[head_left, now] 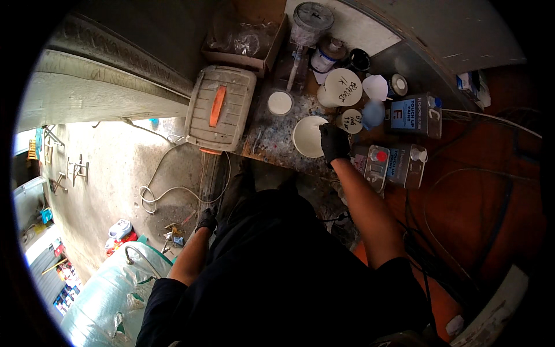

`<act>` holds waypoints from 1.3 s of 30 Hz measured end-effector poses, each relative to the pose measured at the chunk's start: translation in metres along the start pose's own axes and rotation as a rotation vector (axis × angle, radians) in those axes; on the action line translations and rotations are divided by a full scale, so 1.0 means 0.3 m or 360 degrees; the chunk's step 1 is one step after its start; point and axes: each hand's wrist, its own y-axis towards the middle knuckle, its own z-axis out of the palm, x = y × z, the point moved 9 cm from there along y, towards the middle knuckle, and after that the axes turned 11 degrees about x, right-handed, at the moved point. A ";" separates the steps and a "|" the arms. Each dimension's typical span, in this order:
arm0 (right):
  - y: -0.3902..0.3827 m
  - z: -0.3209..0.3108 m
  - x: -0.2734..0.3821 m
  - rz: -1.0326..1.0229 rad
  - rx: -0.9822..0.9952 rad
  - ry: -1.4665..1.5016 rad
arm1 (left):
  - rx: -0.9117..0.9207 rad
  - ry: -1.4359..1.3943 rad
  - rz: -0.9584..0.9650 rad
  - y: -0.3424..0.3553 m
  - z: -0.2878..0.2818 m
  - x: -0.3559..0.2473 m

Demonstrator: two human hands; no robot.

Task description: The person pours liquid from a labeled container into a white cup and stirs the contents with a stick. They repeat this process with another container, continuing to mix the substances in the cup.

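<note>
My right hand [333, 141], in a black glove, reaches to the right side of a white tub [305, 137] of pale contents on a paint-spattered worktop [263, 130]. Its fingers are closed at the rim; what they hold is hidden. Just behind it stand lidded pale tubs [339, 88] with handwriting and a blurred blue cup [373, 117]. A smaller white round container [280, 103] is farther left. My left hand [206, 220], also black-gloved, hangs low beside my leg; its fingers are too dark to read.
A grey bin [236, 110] with orange handle, cardboard box [245, 61], grey bucket [314, 20] and cans [328, 55] line the back. Plastic jugs [413, 115] stand right. Hoses [156, 196] lie on the floor [127, 173]; a foil-like wrapped object [110, 289] is at lower left.
</note>
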 end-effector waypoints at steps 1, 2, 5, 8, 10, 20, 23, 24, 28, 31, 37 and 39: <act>-0.011 0.019 0.002 0.0073 0.0132 -0.0156 | -0.0020 0.0000 0.0002 -0.002 0.002 0.013; -0.009 0.055 0.013 0.0052 0.0281 -0.0143 | -0.0052 0.0011 -0.0004 -0.001 -0.005 0.049; -0.009 0.141 0.065 -0.0108 0.0616 -0.0033 | -0.0100 -0.0262 -0.0194 -0.011 -0.030 0.140; -0.001 0.047 -0.021 -0.0058 0.0113 0.0087 | -0.0122 -0.0059 0.0146 -0.072 -0.058 -0.096; -0.008 0.040 -0.024 0.0000 0.0143 -0.0039 | -0.0197 -0.0389 -0.0034 -0.125 -0.089 -0.108; 0.003 -0.005 -0.026 0.0135 0.0154 0.0040 | -0.0318 -0.0377 -0.0156 -0.088 -0.067 0.043; -0.025 0.064 -0.060 0.0089 0.0433 -0.0148 | -0.0154 0.0185 0.0124 -0.079 -0.052 -0.064; -0.033 0.098 -0.085 0.0113 0.0598 -0.0244 | -0.0130 0.0157 0.0110 -0.073 -0.053 -0.079; -0.018 0.008 -0.005 -0.0281 0.0148 0.0217 | -0.0225 0.0226 0.0230 -0.056 -0.030 -0.042; -0.015 0.003 0.007 -0.0072 0.0184 0.0017 | -0.0242 0.0174 0.0338 -0.030 -0.031 0.062; -0.047 0.041 -0.009 -0.0166 0.0415 0.0123 | -0.0270 0.0394 0.0329 -0.051 -0.033 -0.089; -0.036 -0.003 0.004 -0.0059 0.0180 0.0129 | -0.0253 0.0293 0.0200 -0.053 -0.030 -0.010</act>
